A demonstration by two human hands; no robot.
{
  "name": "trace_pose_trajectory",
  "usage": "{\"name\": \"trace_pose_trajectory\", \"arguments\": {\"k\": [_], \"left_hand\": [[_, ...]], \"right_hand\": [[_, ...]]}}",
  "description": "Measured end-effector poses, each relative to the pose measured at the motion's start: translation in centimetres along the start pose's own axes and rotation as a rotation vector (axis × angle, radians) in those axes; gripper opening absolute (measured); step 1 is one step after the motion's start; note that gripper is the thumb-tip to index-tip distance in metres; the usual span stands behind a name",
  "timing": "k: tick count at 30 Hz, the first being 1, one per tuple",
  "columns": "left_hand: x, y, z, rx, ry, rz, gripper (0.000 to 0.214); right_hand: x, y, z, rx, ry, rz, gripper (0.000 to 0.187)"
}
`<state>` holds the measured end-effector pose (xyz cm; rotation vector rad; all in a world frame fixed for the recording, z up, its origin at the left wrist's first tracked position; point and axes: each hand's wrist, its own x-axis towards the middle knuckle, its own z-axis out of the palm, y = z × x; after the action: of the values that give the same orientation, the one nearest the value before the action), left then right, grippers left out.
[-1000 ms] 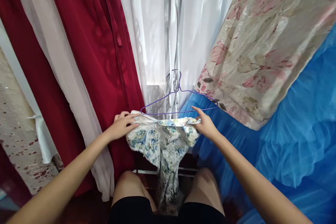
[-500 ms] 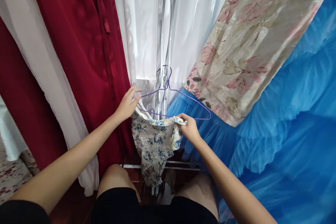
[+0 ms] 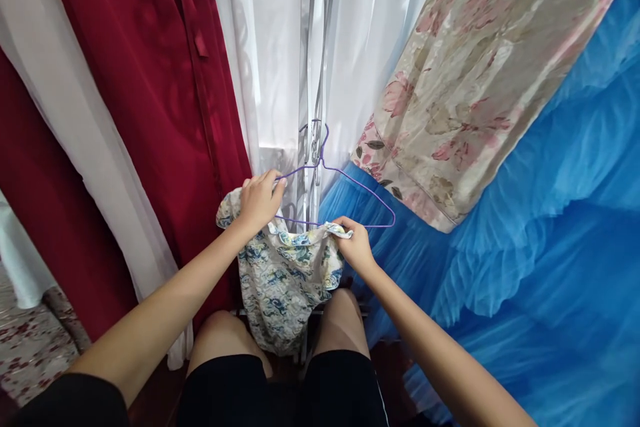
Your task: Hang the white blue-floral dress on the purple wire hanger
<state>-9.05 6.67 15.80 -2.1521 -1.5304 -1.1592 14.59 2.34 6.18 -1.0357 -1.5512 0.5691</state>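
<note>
A purple hanger (image 3: 367, 188) hangs by its hook from a white metal stand (image 3: 313, 67) in front of me. Over the hanger's left arm lies the shoulder of a small floral blouse (image 3: 280, 287), white with blue and yellow print. My left hand (image 3: 261, 200) is closed on the blouse's left shoulder, and its fingers cover the hanger's left end. My right hand (image 3: 356, 243) pinches the blouse's other shoulder edge near the neckline, below the hanger's bottom bar. The hanger's right arm is bare. The blouse body drops between my knees.
Dark red drapes (image 3: 140, 113) and a pale drape (image 3: 95, 113) hang on the left, white cloth (image 3: 273, 47) behind the stand. A floral fabric (image 3: 450, 113) and blue ruffled tulle (image 3: 550, 267) hang close on the right.
My left hand has slid the blouse's left shoulder onto the hanger, so its sleeve now sticks out to the left. The blouse front is spread wider; my right hand has barely moved.
</note>
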Motion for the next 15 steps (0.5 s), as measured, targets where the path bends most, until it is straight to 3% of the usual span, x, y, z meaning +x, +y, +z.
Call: {"name": "trace_pose_trajectory", "arguments": {"k": [5, 8, 12, 15], "left_hand": [[2.1, 2.2, -0.3, -0.063, 0.019, 0.052, 0.028], [2.8, 2.0, -0.9, -0.12, -0.028, 0.104, 0.034], [3.1, 1.0, -1.6, -0.149, -0.09, 0.152, 0.034], [3.2, 0.9, -1.8, -0.174, -0.129, 0.15, 0.033]], "right_hand": [[-0.4, -0.6, 1.4, 0.031, -0.058, -0.001, 0.017], [-1.0, -1.2, 0.9, 0.014, -0.035, -0.015, 0.034], [-2.6, -1.4, -1.8, -0.003, 0.18, -0.035, 0.08], [-3.4, -1.2, -5.1, 0.025, 0.356, -0.06, 0.096]]}}
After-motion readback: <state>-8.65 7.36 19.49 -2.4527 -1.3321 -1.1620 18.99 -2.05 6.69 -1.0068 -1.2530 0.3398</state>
